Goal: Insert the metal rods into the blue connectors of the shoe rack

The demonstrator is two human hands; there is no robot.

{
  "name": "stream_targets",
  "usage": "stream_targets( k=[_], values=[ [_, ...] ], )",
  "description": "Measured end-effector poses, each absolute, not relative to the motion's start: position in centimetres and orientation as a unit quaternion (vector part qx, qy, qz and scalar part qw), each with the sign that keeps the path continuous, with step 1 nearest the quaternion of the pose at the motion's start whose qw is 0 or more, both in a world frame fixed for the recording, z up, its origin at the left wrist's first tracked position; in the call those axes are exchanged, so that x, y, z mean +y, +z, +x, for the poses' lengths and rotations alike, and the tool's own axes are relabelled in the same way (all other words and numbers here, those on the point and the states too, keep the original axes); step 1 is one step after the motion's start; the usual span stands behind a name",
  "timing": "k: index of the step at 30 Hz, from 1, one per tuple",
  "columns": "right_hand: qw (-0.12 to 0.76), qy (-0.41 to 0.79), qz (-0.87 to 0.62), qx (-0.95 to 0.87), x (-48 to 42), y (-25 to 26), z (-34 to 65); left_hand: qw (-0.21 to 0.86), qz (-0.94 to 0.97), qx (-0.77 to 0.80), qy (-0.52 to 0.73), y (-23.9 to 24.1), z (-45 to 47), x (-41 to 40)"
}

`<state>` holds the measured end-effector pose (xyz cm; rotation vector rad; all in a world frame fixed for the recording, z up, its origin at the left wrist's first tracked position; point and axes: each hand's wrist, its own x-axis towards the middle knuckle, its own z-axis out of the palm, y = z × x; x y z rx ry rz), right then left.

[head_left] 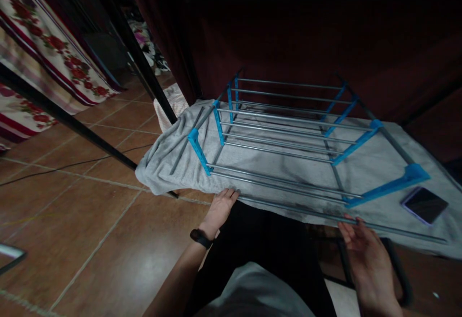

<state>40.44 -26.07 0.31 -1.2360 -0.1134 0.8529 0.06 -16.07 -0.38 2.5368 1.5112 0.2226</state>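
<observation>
A shelf rack of silver metal rods (281, 139) and blue plastic connectors (382, 188) lies on its side on a grey cloth (162, 158) spread over the floor. My left hand (221, 207), with a black wristband, rests its fingers flat on the cloth's near edge, just below the lowest rods, holding nothing. My right hand (364, 252) is palm up with fingers apart, its fingertips touching the nearest long rod (397, 228) from below.
A phone (424, 205) lies face up on the cloth at the right. Black frame poles (65, 117) cross the tiled floor (90, 240) at left, beside a floral fabric (43, 52). A dark red curtain (325, 33) hangs behind the rack.
</observation>
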Motion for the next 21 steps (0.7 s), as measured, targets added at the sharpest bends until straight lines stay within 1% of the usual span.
stream_targets(
  k=[10, 21],
  values=[
    [0.735, 0.381, -0.559, -0.040, -26.30, 0.20, 40.31, 0.121, 0.845, 0.514, 0.079, -0.99, -0.16, -16.01],
    [0.724, 0.395, -0.565, -0.015, -26.33, 0.41, 40.23, 0.088, 0.860, 0.502, 0.036, -0.55, 0.58, -16.07]
  ],
)
